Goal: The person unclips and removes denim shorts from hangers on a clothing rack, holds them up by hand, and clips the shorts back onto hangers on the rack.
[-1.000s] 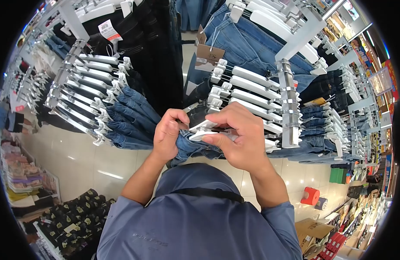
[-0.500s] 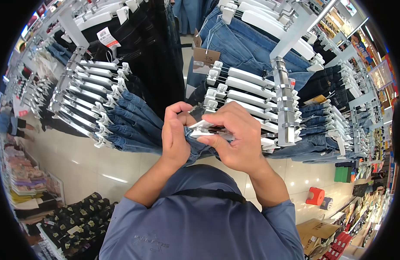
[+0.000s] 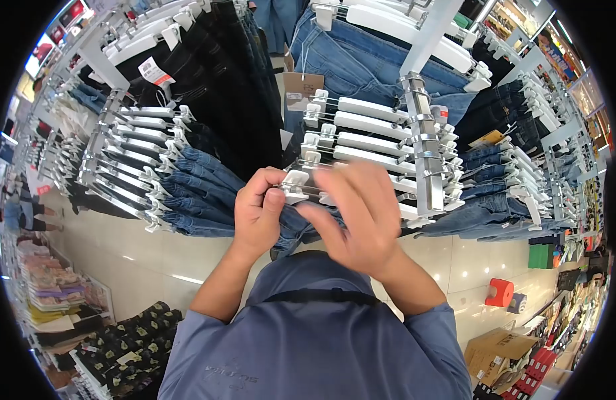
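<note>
A white hanger clip [image 3: 296, 185] sits at the top edge of a pair of blue jeans [image 3: 296, 225] in front of my chest. Closed with thumb against fingers, my left hand [image 3: 258, 208] grips the jeans right beside that clip. My right hand [image 3: 362, 215], smeared by motion, is just right of the clip with thumb and fingers apart and nothing visible between them. Part of the hanger behind the clip is hidden by the right hand.
White hangers [image 3: 371, 125] hang from a metal rail [image 3: 424, 150] to the right. Blue jeans [image 3: 204, 175] fill a rack at left, beside black trousers [image 3: 218, 73]. A red stool [image 3: 500, 293] and a cardboard box [image 3: 498, 350] stand at right on the tiled floor [image 3: 148, 257].
My right thumb and fingers, earlier pinching the white clip, have come off it and spread. The left hand has shifted slightly left and closed beside the clip.
</note>
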A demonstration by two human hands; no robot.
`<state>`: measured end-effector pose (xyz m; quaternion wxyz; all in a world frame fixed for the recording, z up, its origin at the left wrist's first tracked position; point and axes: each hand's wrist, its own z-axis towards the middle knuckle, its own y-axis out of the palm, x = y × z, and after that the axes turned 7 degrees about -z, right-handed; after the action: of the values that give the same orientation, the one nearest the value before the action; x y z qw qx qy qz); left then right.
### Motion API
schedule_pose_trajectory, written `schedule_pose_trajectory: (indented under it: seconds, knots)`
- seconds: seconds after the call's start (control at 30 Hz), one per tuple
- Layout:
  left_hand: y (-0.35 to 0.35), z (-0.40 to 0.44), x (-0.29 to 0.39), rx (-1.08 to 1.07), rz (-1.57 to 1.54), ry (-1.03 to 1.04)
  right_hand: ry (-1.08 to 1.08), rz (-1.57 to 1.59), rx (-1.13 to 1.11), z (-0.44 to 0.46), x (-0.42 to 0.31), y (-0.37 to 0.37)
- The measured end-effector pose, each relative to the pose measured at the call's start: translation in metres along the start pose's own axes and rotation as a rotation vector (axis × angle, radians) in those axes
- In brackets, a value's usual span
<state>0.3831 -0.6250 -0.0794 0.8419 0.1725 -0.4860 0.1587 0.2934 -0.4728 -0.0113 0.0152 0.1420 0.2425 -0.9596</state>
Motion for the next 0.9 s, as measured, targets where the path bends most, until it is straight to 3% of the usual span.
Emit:
schedule_pose_trajectory:
  seconds: [0.13,0.23,0.33,0.57,0.67,0.83,0.9]
  knots:
    - [0.003,0.002,0.006,0.03,-0.004,-0.02,-0.062,0.188,-0.082,-0.061,-0.012,-0.004]
    - [0.003,0.001,0.007,0.027,0.015,-0.05,0.146,0.056,-0.119,-0.08,-0.005,0.027]
    - [0.006,0.0,0.006,0.046,-0.028,-0.063,0.199,0.006,-0.112,-0.081,-0.004,0.038]
    - [0.008,-0.005,0.003,0.043,-0.11,-0.106,0.437,0.319,-0.21,-0.088,0.003,0.044]
    - [0.003,-0.007,0.002,0.013,-0.058,-0.15,0.378,0.334,-0.013,-0.085,0.003,0.049]
    - [-0.001,0.008,0.023,-0.025,-0.009,-0.169,0.333,0.316,-0.014,-0.08,0.002,0.043]
    - [-0.002,0.018,0.032,-0.128,0.161,-0.08,0.316,0.293,-0.016,-0.078,0.003,0.042]
